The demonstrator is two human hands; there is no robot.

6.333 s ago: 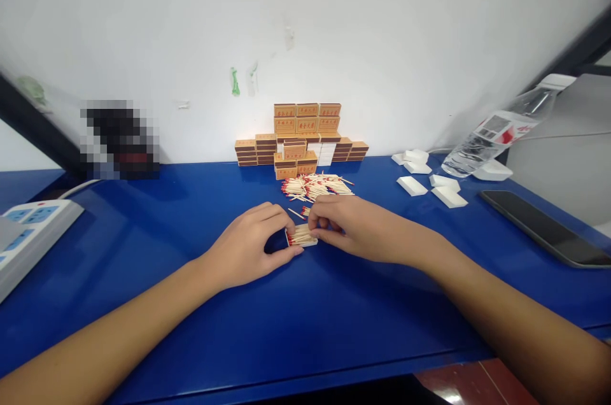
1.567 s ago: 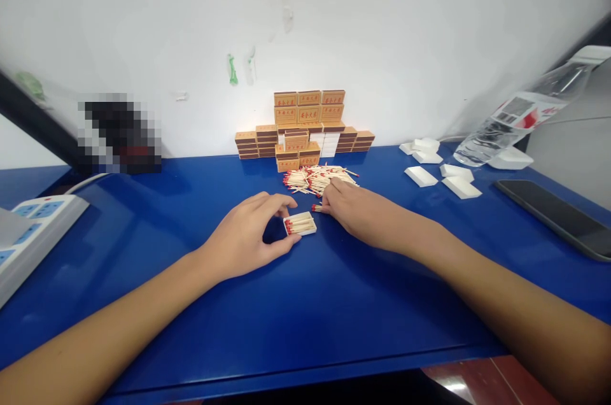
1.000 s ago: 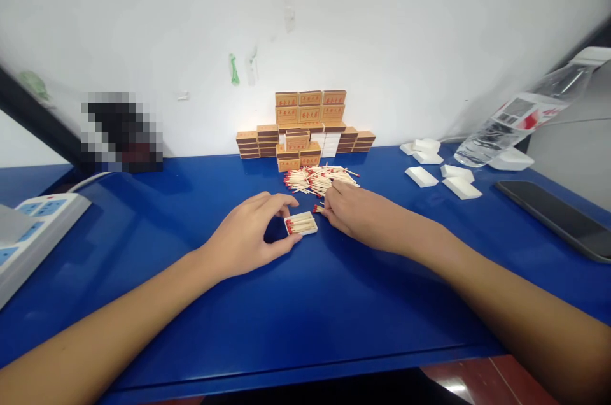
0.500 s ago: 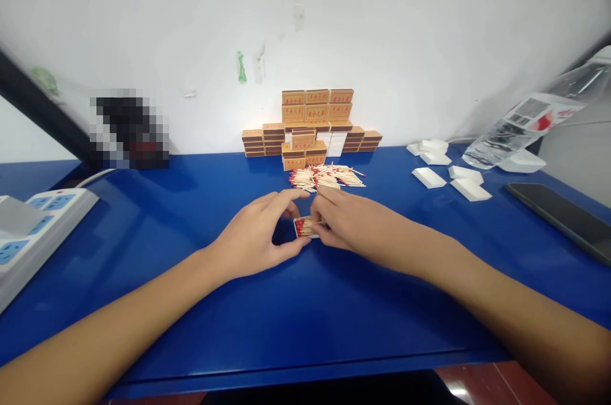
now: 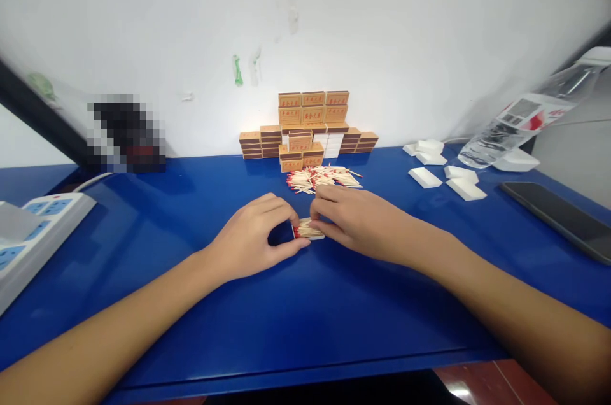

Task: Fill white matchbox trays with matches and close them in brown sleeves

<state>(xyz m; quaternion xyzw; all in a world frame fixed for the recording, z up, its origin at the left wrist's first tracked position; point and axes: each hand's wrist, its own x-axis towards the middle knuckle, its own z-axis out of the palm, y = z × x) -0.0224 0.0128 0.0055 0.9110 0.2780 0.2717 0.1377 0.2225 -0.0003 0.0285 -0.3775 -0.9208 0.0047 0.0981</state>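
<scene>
A small white matchbox tray (image 5: 317, 239) filled with red-tipped matches (image 5: 308, 228) lies on the blue table in front of me. My left hand (image 5: 255, 233) curves around its left end, thumb on the near side and fingertips on the far side. At the tray's right end, my right hand (image 5: 360, 217) has thumb and fingers drawn together against the matches; whether a match is pinched there is hidden. Just beyond my hands is a loose pile of matches (image 5: 324, 177).
Stacked matchboxes (image 5: 313, 115) stand against the wall. White trays (image 5: 426, 177), a tilted water bottle (image 5: 520, 115) and a black phone (image 5: 558, 217) are at the right. A power strip (image 5: 48, 227) lies at the left on the blue table (image 5: 305, 322).
My right hand's fingers have lifted and shifted slightly, uncovering more matches in the tray. My left fingers have curled in closer on its far side. The camera view has shifted a little.
</scene>
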